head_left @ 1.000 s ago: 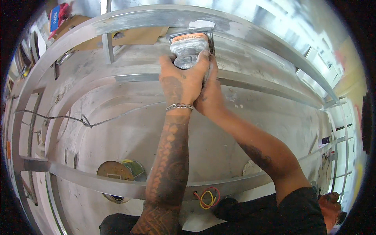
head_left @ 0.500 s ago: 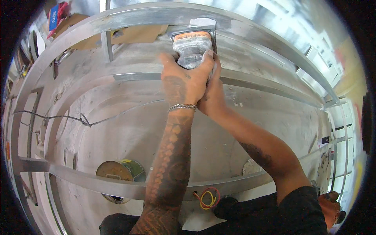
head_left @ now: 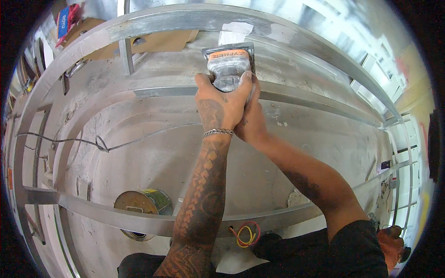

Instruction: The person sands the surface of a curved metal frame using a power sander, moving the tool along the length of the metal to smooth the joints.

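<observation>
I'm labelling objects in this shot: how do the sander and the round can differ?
The sander is grey and orange; the round can is green and brownish. The left hand grips the sander, while no hand touches the round can. Both look soiled.

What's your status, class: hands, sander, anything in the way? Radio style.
Left hand gripping sander. Right hand alongside, grip partly hidden. Curved metal rail ahead; dark cable off left.
</observation>
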